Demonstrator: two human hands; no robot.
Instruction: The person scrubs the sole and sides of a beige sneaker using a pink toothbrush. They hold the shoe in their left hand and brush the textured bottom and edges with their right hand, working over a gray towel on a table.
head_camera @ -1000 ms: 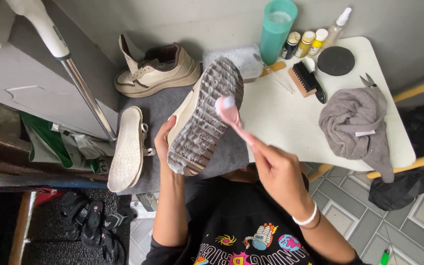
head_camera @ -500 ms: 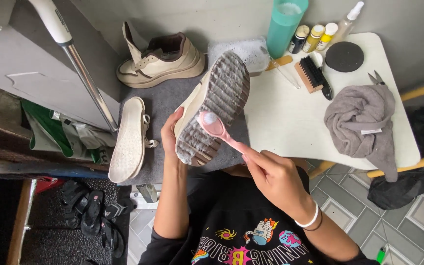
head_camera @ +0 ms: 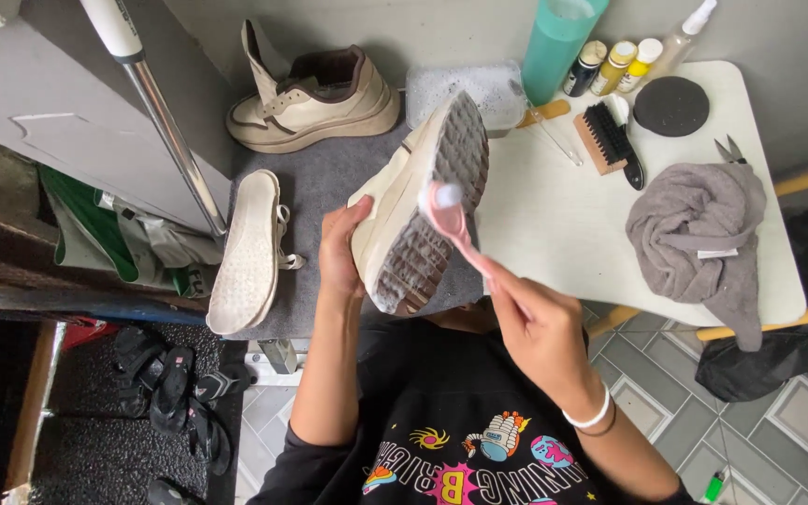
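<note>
The left hand (head_camera: 340, 252) grips a cream sneaker (head_camera: 420, 206) by its side, holding it above the counter (head_camera: 563, 224) with the grey tread turned up toward the camera. The right hand (head_camera: 540, 327) is clenched around the handle of a pink brush (head_camera: 451, 220), whose foamy head rests on the middle of the sole.

Beyond the left hand, on a grey mat (head_camera: 320, 187), the matching sneaker (head_camera: 315, 98) stands upright, and an insole (head_camera: 247, 252) lies just outside that hand, sole side up. A metal pole (head_camera: 165, 131) slants past it.

Beyond the right hand stand a tall teal bottle (head_camera: 558, 47), three small bottles (head_camera: 619, 64) and a spray bottle (head_camera: 689, 33), with a tub of suds (head_camera: 479, 89) beside them. A dark-bristled brush (head_camera: 614, 140) and a round black sponge (head_camera: 670, 105) lie further out, near small scissors (head_camera: 729, 150). A crumpled grey towel (head_camera: 699, 234) sits to the outer side of the right hand. Black sandals (head_camera: 165, 393) lie on the floor below the left elbow.
</note>
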